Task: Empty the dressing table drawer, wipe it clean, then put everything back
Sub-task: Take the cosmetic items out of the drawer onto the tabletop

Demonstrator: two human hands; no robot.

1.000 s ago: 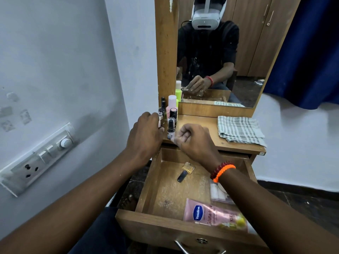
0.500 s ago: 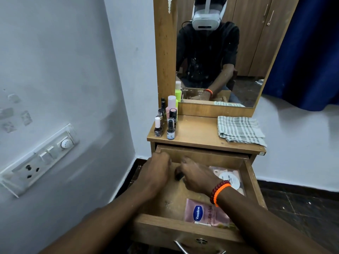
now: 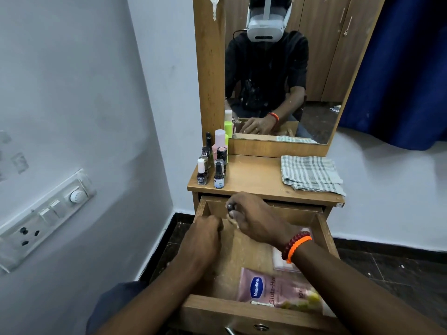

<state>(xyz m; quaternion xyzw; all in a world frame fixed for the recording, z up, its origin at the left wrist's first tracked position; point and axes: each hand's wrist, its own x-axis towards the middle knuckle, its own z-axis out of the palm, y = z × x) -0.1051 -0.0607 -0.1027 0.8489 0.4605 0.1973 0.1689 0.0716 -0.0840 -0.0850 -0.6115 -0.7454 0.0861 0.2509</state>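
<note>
Nearest you, along the front of the open drawer (image 3: 242,310), the pink Vaseline sachet (image 3: 273,290) lies flat with its long side running left to right, and a clear packet (image 3: 280,261) sits just behind it against the right wall, partly under your right wrist. Neither is touched yet.

Further in, your left hand (image 3: 205,240) is curled into a fist low over the drawer floor; I cannot tell whether it holds anything. Your right hand (image 3: 254,217) is raised near the back left corner, fingers pinched on a small dark bottle (image 3: 231,206) whose end pokes out to the left.

Beyond the drawer lip, the nail polish bottles (image 3: 210,172) stand grouped on the left of the tabletop (image 3: 256,180), up and slightly left of that bottle, so the right hand looks the nearer one to set it beside them. The folded checked cloth (image 3: 312,174) waits on the right.
</note>
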